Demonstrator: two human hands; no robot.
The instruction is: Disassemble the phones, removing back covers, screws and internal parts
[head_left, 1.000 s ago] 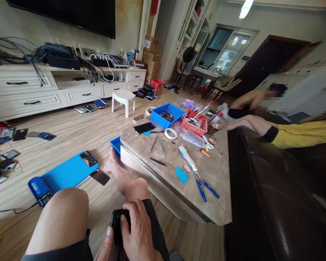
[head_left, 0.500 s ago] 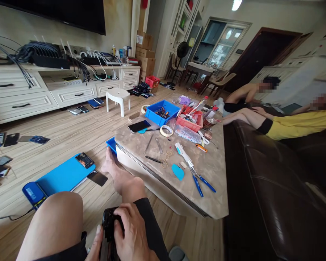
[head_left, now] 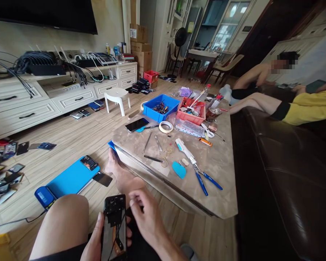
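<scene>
left hand (head_left: 93,244): wrapped round the lower edges of an opened phone (head_left: 114,226), thumb on its left side, back cover off, insides showing.
right hand (head_left: 146,217): just beside the phone's top right corner, fingertips (head_left: 132,201) pinched together; whether something small sits between them, cannot tell.
phone location: over the person's lap, between the knees, above the floor, near the worktop (head_left: 220,195) edge.
risk: the phone is held by one hand only at the low end; it could tip or slide onto the wooden floor. Exposed boards and cables inside could snag on a finger. A tiny part in the pinch, if any, could drop and get lost.
blue bin (head_left: 161,107): on the worktop, small mixed parts inside, too small to tell.
red bin (head_left: 192,113): just beside the blue bin, tools and long handles sticking out.
blue mat (head_left: 70,177): on the floor, another phone lying on it.
pliers (head_left: 205,179): blue handles, near worktop edge.
</scene>
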